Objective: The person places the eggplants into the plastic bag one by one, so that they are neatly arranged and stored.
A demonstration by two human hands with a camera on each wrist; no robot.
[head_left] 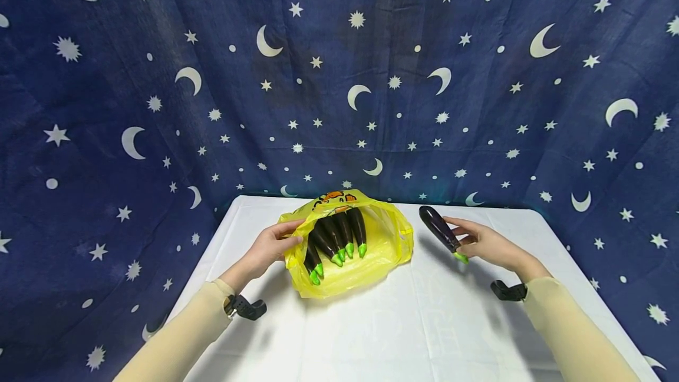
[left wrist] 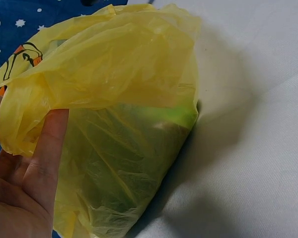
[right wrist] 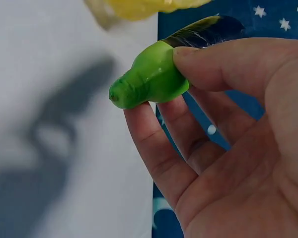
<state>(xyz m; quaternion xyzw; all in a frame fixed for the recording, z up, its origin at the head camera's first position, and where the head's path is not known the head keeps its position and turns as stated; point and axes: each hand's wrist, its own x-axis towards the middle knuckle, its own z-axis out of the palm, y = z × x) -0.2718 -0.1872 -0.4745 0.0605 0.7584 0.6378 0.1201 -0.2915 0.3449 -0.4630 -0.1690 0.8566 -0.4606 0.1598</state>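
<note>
A yellow plastic bag (head_left: 366, 276) lies on the table with its mouth facing me, several dark eggplants (head_left: 359, 229) with green stem ends inside. My left hand (head_left: 269, 247) holds the left edge of the bag's mouth; in the left wrist view the plastic (left wrist: 114, 69) folds over its fingers. Out to the right, my right hand (head_left: 485, 244) pinches a single eggplant (head_left: 439, 227) near its green cap, raised above the table and tilted up to the left. In the right wrist view, thumb and fingertips press on either side of the green stem end (right wrist: 156, 74).
Under everything is a table with a white cloth (head_left: 371, 335). A dark blue curtain (head_left: 329, 105) with moons and stars hangs behind and along both sides. Each wrist wears a black strap with a camera mount (head_left: 249, 307). An orange and black print marks the bag's top.
</note>
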